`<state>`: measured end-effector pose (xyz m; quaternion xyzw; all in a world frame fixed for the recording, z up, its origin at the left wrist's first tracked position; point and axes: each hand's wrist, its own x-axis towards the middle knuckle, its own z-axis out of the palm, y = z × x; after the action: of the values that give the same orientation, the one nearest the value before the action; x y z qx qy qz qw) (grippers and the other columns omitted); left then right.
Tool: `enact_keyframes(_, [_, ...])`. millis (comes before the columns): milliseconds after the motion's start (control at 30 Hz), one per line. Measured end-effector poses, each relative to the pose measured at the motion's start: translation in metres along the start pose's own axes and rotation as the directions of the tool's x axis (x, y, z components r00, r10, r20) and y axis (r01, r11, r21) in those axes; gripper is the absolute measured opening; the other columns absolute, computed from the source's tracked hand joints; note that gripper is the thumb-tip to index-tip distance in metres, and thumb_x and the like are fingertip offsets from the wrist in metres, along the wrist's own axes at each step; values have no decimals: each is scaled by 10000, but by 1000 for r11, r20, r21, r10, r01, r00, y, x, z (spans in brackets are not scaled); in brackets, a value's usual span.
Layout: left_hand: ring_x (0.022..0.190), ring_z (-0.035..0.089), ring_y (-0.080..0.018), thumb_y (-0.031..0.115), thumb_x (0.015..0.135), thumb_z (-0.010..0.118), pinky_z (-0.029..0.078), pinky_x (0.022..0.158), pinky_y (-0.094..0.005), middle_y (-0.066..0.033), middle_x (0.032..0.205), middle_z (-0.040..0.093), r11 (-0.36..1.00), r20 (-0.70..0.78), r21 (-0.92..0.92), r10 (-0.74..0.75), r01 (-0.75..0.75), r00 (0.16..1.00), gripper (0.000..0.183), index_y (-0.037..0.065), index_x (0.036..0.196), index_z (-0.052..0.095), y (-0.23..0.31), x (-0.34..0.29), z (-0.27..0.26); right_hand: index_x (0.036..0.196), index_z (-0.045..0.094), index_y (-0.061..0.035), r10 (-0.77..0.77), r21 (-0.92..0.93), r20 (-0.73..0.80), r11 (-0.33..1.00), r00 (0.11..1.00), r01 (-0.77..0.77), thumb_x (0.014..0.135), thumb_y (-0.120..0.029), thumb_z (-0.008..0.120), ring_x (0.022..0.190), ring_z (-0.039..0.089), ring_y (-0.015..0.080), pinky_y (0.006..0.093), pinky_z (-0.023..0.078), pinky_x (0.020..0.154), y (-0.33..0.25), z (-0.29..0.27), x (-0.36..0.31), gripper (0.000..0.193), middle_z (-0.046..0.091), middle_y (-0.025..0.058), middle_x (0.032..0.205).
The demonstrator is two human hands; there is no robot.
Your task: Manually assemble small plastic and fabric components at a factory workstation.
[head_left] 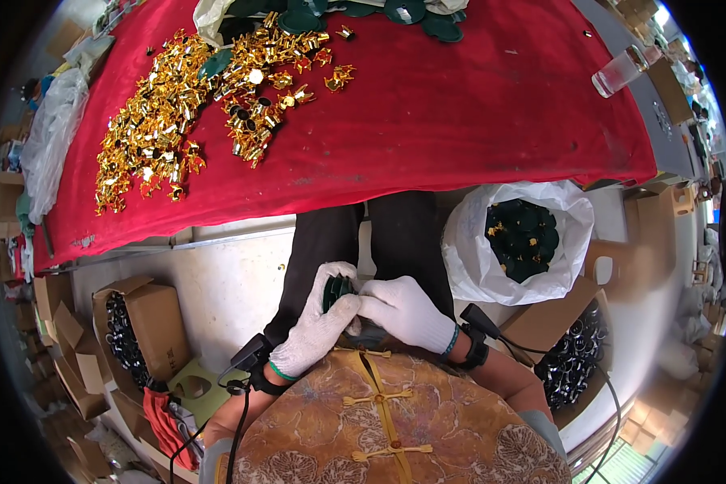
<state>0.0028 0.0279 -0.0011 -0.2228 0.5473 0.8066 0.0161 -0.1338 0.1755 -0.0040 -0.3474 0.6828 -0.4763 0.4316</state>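
In its white glove, my left hand (313,324) is closed around a few dark green discs (335,292), held on edge above my lap. My right hand (406,310), gloved too, meets it with thumb and fingers pinched together beside the discs. Whatever lies between those fingertips is hidden. On the red-covered table (427,129) ahead, small shiny gold pronged pieces (157,113) lie in a loose heap at the left. More dark green discs (442,29) spill from a pale bag at the far edge.
Right of my knees stands a white sack (468,250) holding green discs with gold bits on them. Cardboard boxes of shiny black parts flank me, a left box (155,323) and a right box (552,323). A clear glass bottle (619,71) lies at the table's right.
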Motion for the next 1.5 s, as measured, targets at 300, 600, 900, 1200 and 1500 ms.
enact_keyframes(300, [942,540,-62,115,1072,599,512,786,-242,-19,1136,508,999,-109,31,23,-20,994,306,101,1349,471,-2,5,0,1167,639,-69,-229,-316,-172,934,958,167,965,-356,726,873,717,405,498,561,738,17,15,-2,361,695,184,931])
enact_keyframes(600, [1042,480,-64,125,1075,599,468,901,-246,-9,1147,497,998,-67,38,56,-53,996,311,94,1359,477,1,2,2,1103,668,-46,-160,-263,-121,957,980,124,954,-316,734,825,733,388,471,576,723,15,13,-3,315,731,167,884])
enact_keyframes(900, [1015,541,-87,92,1050,620,515,865,-250,-20,1180,513,966,17,-258,27,-21,999,387,99,1409,475,6,-1,0,1103,697,-15,-75,-41,-124,997,989,70,958,-238,730,824,749,368,411,578,716,-2,4,-5,268,731,193,866])
enact_keyframes(1200, [1095,612,-130,-39,898,688,563,907,-292,-52,1257,527,984,59,-136,-108,115,992,568,73,1408,463,18,1,1,1072,694,-22,-211,-150,-174,971,962,186,959,-219,737,774,730,387,422,553,661,15,6,-4,232,698,202,855])
enact_keyframes(1500, [992,549,-99,-51,858,777,504,892,-284,-50,1124,517,867,-14,320,406,-381,914,544,74,1284,463,-7,13,7,868,696,-4,310,303,-102,915,945,-267,1001,-241,715,706,710,365,415,497,579,-9,9,-1,272,692,178,783])
